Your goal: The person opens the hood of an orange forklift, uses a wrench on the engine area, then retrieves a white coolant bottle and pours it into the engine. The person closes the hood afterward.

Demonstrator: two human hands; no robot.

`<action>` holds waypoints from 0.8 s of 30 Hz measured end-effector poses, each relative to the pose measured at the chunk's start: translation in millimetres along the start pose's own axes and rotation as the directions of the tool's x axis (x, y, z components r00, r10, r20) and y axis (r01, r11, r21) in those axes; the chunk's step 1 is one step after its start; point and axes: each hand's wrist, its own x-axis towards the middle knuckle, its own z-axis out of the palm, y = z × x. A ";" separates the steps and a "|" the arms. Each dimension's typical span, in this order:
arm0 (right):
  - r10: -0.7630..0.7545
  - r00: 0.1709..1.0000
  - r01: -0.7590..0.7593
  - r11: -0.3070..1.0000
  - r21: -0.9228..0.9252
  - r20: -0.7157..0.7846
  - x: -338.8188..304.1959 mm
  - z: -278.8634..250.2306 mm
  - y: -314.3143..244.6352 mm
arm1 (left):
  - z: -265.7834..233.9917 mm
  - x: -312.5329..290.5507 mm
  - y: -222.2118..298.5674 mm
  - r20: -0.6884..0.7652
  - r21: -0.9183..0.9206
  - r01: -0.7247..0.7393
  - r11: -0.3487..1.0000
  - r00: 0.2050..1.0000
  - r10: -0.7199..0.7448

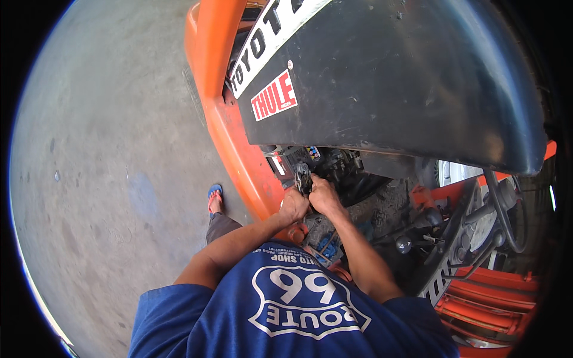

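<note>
Both my hands reach into the engine bay under a raised black hood point(382, 77). My left hand point(294, 206) is closed at the lower end of a grey metal piece point(303, 175). Its shape is partly hidden, so I cannot tell whether it is a tool or a part. Just to the right, my right hand point(324, 196) is closed too, its fingertips against the same piece. A dark box with coloured dots point(313, 153) sits just beyond the hands, beside hoses and engine parts point(343, 164).
The vehicle's orange body point(239, 155) curves along the left of the bay. Black levers and a steering wheel point(513, 221) stand at the right, above orange slatted metal point(489, 304). Concrete floor point(107, 161) spreads out at left, with my sandalled foot point(215, 198) on it.
</note>
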 end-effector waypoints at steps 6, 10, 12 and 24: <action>0.066 0.997 -0.067 0.996 0.058 0.027 -6.4 -9.3 -8.3 | 3.4 13.5 -11.9 0.121 0.048 0.084 0.995 0.989 -0.089; 0.066 0.995 -0.077 0.984 0.163 0.071 -9.4 -17.9 -8.5 | -1.8 25.3 -11.7 0.291 -0.140 0.235 0.962 0.938 -0.187; 0.044 0.993 -0.071 0.964 0.257 0.109 -11.0 -19.6 -3.9 | -7.7 28.1 -5.2 0.331 -0.147 0.286 0.947 0.916 -0.226; -0.017 0.998 0.000 0.961 0.277 0.058 -1.6 -3.9 22.0 | -30.9 1.4 60.7 0.456 -0.278 0.478 0.833 0.829 -0.323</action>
